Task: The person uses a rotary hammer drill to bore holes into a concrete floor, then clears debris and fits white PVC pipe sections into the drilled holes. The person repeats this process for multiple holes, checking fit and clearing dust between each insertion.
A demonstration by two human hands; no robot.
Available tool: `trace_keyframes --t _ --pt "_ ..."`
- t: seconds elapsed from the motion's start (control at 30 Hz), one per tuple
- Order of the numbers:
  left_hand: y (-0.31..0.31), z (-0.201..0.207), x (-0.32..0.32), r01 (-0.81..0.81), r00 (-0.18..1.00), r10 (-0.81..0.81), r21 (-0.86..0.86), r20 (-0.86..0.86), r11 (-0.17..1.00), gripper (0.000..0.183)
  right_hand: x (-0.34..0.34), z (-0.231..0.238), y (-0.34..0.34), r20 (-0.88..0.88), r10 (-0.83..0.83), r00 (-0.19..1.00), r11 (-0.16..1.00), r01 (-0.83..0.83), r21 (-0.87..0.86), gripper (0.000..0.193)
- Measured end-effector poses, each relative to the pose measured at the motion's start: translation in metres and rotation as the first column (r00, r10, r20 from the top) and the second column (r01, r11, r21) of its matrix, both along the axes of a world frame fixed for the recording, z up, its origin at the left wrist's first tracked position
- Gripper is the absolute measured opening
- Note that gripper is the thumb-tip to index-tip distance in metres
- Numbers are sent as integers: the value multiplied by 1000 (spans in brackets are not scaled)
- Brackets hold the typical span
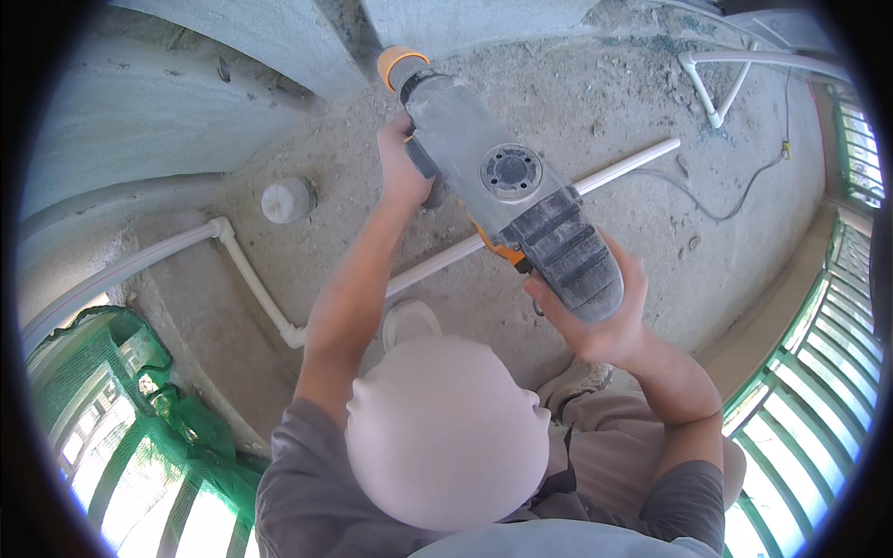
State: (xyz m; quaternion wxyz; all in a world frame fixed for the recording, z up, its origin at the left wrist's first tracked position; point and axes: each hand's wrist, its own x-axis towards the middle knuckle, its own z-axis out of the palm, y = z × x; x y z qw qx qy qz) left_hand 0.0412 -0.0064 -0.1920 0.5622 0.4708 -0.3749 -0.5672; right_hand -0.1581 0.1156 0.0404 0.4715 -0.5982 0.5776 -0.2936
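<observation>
**Dusty power tool (460, 130) held front and rear over a gritty floor (595, 102)**

Seen from the head camera, the long power tool has a smooth, rounded grey casing filmed with dust, a round black disc (512, 172) set into its upper face, a ribbed black rear section (563, 246) and an orange-rimmed collar (406, 65) at its nose. Beneath it, the rough grey floor is strewn with crumbs of rubble. A straight, slender white pipe (633, 166) crosses under the casing, and a jointed white pipe (256, 279) bends at the left. Nearby stands a squat, dusty white container (286, 200). A thin dark cable (735, 209) curls across the floor at the right. Green mesh (139, 400) drapes the lower left; pale green railings (805, 381) curve along the right.

The tool lies diagonally between the person's hands, its nose toward the upper left. The left hand (400, 167) is clamped on it just behind the collar, fingers partly hidden; the right hand (609, 316), slightly blurred, is wrapped around the rear end. The hands are well apart. Whether the nose touches anything cannot be told.
</observation>
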Motion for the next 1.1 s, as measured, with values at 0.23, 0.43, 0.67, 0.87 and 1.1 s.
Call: trace_keyframes --t 0.23,0.43,0.67,0.87,1.1 --pt "-3 -11 9 81 996 -79 45 -35 996 46 8 13 -14 -23 25 999 999 -26 -22 34" --pt "-9 -43 12 127 989 -117 102 -94 987 66 18 14 -17 -34 33 999 999 -32 28 34" --pt "-9 -61 14 48 999 -49 106 5 993 70 25 9 -27 -25 17 1000 999 -18 -27 34" --pt "-11 -51 18 16 975 32 213 -218 977 72 34 13 -40 -19 43 999 998 -44 -38 33" --pt "-10 -46 25 -31 978 72 206 -195 978 67 48 20 -52 -27 79 996 995 -78 61 39"
